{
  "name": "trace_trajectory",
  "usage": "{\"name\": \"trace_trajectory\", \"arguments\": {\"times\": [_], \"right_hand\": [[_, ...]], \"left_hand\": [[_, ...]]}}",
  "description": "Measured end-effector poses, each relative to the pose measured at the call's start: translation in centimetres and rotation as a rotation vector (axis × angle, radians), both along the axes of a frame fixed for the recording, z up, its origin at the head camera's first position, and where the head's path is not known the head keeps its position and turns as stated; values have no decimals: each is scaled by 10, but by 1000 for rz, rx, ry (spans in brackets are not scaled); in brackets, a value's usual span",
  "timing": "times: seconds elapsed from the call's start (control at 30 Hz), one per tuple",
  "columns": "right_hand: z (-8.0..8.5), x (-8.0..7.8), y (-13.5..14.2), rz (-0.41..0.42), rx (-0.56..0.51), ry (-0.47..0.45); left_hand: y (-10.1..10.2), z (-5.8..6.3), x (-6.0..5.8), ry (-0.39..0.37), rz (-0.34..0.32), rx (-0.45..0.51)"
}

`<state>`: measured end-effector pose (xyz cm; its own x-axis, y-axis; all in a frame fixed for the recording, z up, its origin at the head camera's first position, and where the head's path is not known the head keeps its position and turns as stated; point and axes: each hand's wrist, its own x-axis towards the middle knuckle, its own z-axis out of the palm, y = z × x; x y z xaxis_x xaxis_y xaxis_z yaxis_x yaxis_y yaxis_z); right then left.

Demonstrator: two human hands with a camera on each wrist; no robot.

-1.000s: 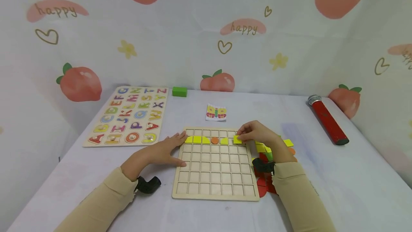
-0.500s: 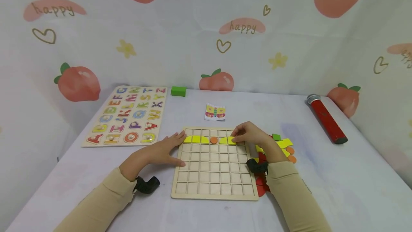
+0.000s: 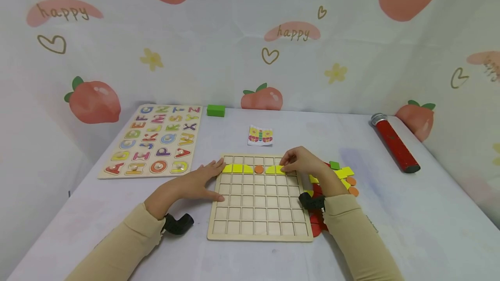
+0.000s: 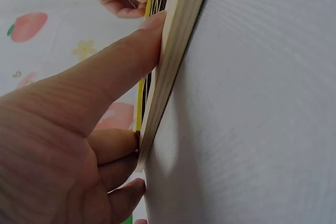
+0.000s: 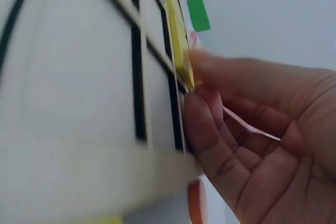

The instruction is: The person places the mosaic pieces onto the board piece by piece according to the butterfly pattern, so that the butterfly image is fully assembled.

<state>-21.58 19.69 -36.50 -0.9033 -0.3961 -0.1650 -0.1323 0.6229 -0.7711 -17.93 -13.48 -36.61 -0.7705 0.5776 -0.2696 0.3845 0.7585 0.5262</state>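
A wooden grid board (image 3: 259, 237) lies on the table, with a row of flat yellow pieces (image 3: 237, 168) and one orange disc (image 3: 259, 169) near its far side. My left hand (image 3: 197, 182) rests spread along the board's left edge; its thumb (image 4: 131, 59) touches the rim in the left wrist view. With thumb and finger, my right hand (image 3: 304, 162) pinches a yellow square tile (image 3: 279, 169) in that row, right of a yellow curved piece (image 3: 270, 170). The right wrist view shows the fingertips at the end of the yellow tile (image 5: 178, 40), partly hidden by them.
Loose yellow, red, green and orange pieces (image 3: 344, 172) lie right of the board, partly under the right forearm. Behind the board is a small butterfly picture card (image 3: 260, 136). A letter puzzle (image 3: 156, 142), green block (image 3: 216, 110) and red microphone (image 3: 395, 144) stand farther off.
My right hand has moved left along the row with the yellow square tile, bringing it beside the curved piece. The left hand keeps its place on the board's edge.
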Motion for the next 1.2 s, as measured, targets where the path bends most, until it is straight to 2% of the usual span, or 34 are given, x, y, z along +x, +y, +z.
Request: {"name": "trace_trajectory", "arguments": {"times": [0.17,0.33,0.67,0.93,1.2], "right_hand": [[6,10,10,-31,19,-9],[12,26,23,-43,29,-20],[14,51,42,-49,81,-129],[13,59,48,14,128,-121],[12,59,49,64,155,-86]], "left_hand": [[0,1,-1,-10,12,-11],[0,1,0,-6,16,-15],[0,1,1,-7,20,-22],[1,0,0,2,15,-31],[1,0,-1,-6,16,-34]]}}
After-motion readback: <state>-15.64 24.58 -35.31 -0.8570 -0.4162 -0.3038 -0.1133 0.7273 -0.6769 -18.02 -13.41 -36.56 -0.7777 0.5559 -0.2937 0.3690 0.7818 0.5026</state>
